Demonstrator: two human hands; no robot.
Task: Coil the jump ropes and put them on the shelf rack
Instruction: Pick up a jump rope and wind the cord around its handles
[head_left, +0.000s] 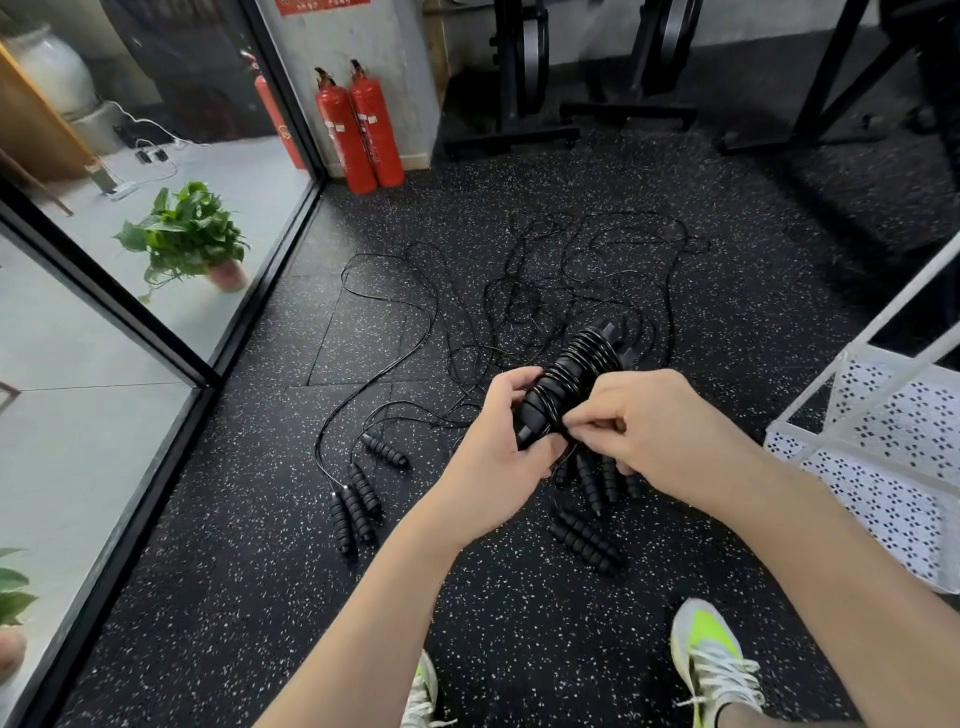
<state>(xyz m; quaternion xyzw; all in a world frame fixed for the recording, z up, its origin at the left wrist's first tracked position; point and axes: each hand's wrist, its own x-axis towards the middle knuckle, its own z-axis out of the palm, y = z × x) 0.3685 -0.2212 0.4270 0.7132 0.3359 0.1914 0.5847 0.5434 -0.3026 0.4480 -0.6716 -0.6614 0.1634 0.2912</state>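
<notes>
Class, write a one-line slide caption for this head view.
Left hand holds wound jump-rope handles while right hand pinches the cord; loose ropes cover the floor.

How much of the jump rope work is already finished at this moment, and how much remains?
Nothing looks finished: the part of the white shelf rack in view holds no rope. In hand: the left hand grips a pair of handles with cord wound around them, and the right hand pinches the cord. Left: loose cords and other handles lie on the floor, uncoiled.
</notes>
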